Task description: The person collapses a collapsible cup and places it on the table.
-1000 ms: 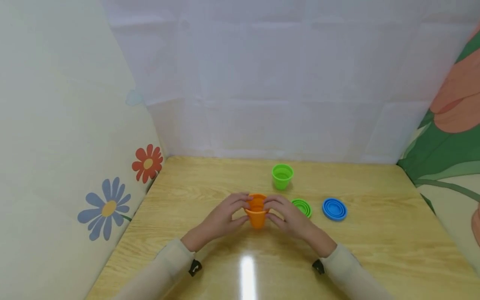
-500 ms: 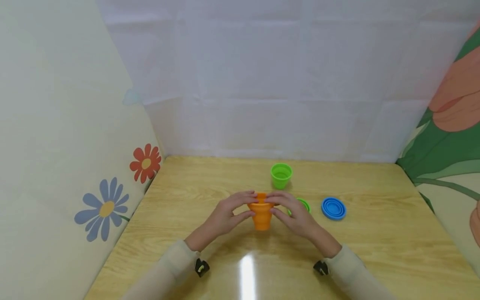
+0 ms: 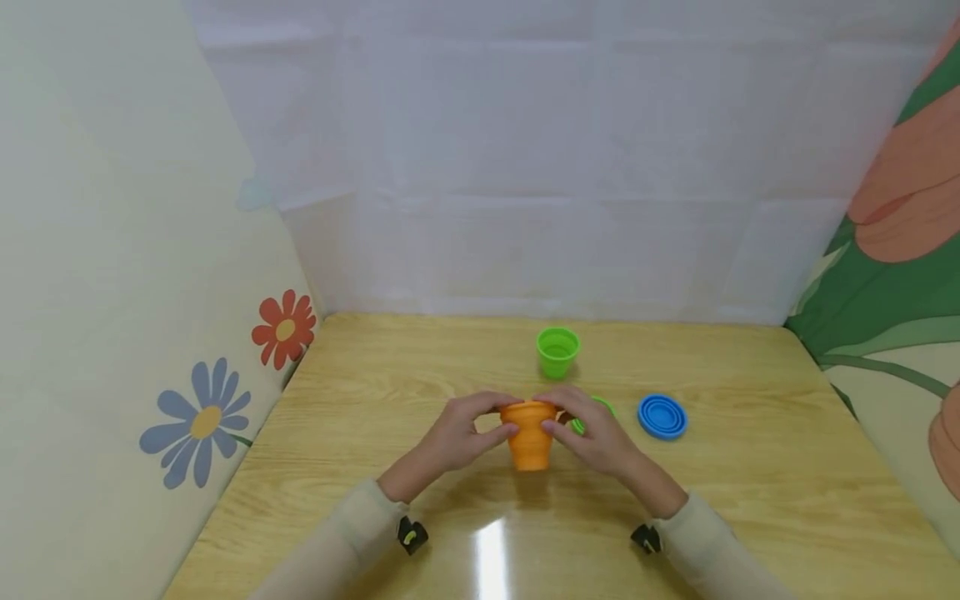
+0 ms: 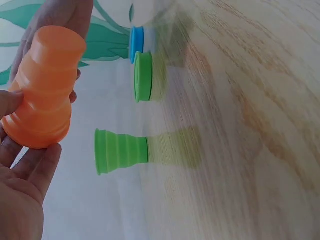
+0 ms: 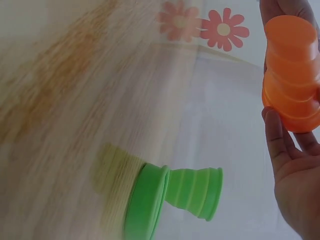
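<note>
"How are the hands posed?"

"An orange cup (image 3: 531,442) is held above the wooden table (image 3: 360,375) by two hands. Its left side is gripped by the left hand (image 3: 453,437), its right side by the right hand (image 3: 600,442). Both forearms, in pale sleeves (image 3: 337,533), are angled inward from the lower corners."

"And the fingers?"

"On both sides, the cup is pinched: thumbs are pressed to the near wall, fingers curled over at the rim. The cup is tilted, its mouth leaned away from the wearer."

"What is shown by one camera and missed by another?"

"By the head camera, the cup's inside is left unseen, and a green disc (image 4: 144,76) is partly covered by the right hand. By the left wrist camera, that disc is caught edge-on, clear of the hands, with a blue disc (image 3: 662,417) behind it. In the right wrist view, the green disc is overlapped with an upright green cup (image 3: 557,354), and a red flower (image 5: 224,30) is framed on the wall. The orange cup's base is revealed in both wrist views."
</note>
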Demonstrator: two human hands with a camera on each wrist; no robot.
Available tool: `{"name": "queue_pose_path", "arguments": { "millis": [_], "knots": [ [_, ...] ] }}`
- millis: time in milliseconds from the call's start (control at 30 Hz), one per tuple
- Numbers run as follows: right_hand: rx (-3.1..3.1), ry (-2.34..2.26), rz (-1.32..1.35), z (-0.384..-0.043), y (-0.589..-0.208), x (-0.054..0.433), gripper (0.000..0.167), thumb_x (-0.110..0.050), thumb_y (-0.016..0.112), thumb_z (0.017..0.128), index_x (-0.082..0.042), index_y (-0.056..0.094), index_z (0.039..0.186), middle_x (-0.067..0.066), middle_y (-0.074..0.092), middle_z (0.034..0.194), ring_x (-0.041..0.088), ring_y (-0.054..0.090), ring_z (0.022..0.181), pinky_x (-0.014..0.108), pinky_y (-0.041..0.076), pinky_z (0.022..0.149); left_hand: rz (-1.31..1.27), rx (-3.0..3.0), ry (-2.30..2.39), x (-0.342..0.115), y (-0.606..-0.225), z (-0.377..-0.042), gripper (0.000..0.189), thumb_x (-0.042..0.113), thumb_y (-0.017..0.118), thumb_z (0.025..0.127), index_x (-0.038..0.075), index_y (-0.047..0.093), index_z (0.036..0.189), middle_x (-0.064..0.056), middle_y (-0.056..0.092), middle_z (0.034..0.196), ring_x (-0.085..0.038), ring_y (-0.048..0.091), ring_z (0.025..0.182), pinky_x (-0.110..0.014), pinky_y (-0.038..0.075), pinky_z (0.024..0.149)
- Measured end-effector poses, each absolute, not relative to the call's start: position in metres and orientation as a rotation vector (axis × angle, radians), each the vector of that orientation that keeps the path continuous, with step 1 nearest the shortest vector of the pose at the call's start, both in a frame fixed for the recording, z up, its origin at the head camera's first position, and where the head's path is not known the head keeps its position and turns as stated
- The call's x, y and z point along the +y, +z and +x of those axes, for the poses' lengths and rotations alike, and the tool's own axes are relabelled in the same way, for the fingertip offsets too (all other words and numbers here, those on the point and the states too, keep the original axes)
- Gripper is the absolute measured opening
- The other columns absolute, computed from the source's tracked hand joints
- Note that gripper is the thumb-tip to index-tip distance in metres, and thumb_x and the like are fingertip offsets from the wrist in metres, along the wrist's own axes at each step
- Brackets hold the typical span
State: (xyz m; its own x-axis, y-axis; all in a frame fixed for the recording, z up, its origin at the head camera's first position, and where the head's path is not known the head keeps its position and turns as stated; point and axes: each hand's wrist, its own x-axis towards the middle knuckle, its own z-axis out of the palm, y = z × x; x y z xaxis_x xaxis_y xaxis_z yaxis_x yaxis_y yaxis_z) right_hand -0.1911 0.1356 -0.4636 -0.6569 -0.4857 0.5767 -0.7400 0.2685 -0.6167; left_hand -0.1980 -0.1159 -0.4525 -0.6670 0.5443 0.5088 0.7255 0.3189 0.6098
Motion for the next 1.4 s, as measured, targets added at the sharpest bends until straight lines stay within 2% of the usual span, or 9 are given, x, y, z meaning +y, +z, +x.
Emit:
{"name": "queue_pose_path", "arguments": {
  "millis": [133,400,700,900,1133,1233,1400],
  "knots": [
    [-2.303,1.277,1.124,-0.188,-0.466,0.137,0.031,-0.003,0.068,0.096,-0.003,0.064,0.126,0.010,0.068,0.110,0.011,0.060,0.085,0.028,0.059,0.070,-1.127,-2.458,-1.271,-0.114,-0.452,-0.196,0.023,0.014,0.075,0.093,0.005,0.071,0.114,-0.006,0.075,0.110,-0.018,0.071,0.099,-0.034,0.060,0.088],
    [-2.419,1.298,1.090,-0.185,-0.467,0.140,0.025,-0.006,0.062,0.100,-0.001,0.062,0.125,0.006,0.067,0.105,0.012,0.063,0.087,0.029,0.060,0.077,-1.130,-2.494,-1.310,-0.110,-0.451,-0.195,0.020,0.009,0.073,0.093,0.005,0.071,0.112,-0.007,0.075,0.107,-0.015,0.072,0.092,-0.027,0.060,0.082],
    [-2.514,1.340,1.081,-0.182,-0.467,0.144,0.021,-0.010,0.057,0.104,-0.003,0.060,0.124,0.004,0.069,0.099,0.006,0.063,0.078,0.024,0.059,0.069,-1.148,-2.474,-1.359,-0.105,-0.455,-0.194,0.017,0.006,0.071,0.094,0.001,0.071,0.111,-0.010,0.075,0.101,-0.010,0.069,0.081,-0.021,0.060,0.071],
    [-2.581,1.411,1.029,-0.179,-0.465,0.143,0.019,-0.010,0.053,0.106,-0.003,0.059,0.122,0.004,0.069,0.092,0.005,0.064,0.072,0.023,0.059,0.064,-1.132,-2.473,-1.413,-0.102,-0.455,-0.191,0.017,0.004,0.066,0.097,-0.002,0.070,0.113,-0.014,0.075,0.102,-0.011,0.069,0.082,-0.021,0.060,0.069],
    [-2.676,1.396,0.920,-0.176,-0.461,0.140,0.019,-0.008,0.050,0.107,-0.002,0.057,0.123,0.002,0.067,0.086,0.005,0.062,0.069,0.022,0.057,0.063,-1.080,-2.522,-1.414,-0.097,-0.456,-0.189,0.021,0.011,0.061,0.102,0.000,0.068,0.118,-0.009,0.074,0.095,-0.004,0.062,0.070,-0.022,0.057,0.060],
    [-2.692,1.369,0.881,-0.175,-0.460,0.139,0.020,-0.008,0.051,0.106,-0.002,0.057,0.124,0.002,0.067,0.087,0.004,0.062,0.068,0.022,0.057,0.062,-1.054,-2.551,-1.436,-0.096,-0.457,-0.189,0.023,0.013,0.058,0.104,0.001,0.068,0.121,-0.008,0.073,0.093,-0.003,0.060,0.070,-0.023,0.056,0.061],
    [-2.714,1.369,0.829,-0.174,-0.460,0.138,0.021,-0.008,0.051,0.106,-0.002,0.057,0.125,0.002,0.068,0.087,0.004,0.061,0.067,0.021,0.056,0.062,-1.017,-2.595,-1.558,-0.095,-0.459,-0.190,0.027,0.016,0.055,0.106,0.001,0.066,0.126,-0.010,0.074,0.104,-0.008,0.065,0.079,-0.024,0.058,0.066]
  ]
}}
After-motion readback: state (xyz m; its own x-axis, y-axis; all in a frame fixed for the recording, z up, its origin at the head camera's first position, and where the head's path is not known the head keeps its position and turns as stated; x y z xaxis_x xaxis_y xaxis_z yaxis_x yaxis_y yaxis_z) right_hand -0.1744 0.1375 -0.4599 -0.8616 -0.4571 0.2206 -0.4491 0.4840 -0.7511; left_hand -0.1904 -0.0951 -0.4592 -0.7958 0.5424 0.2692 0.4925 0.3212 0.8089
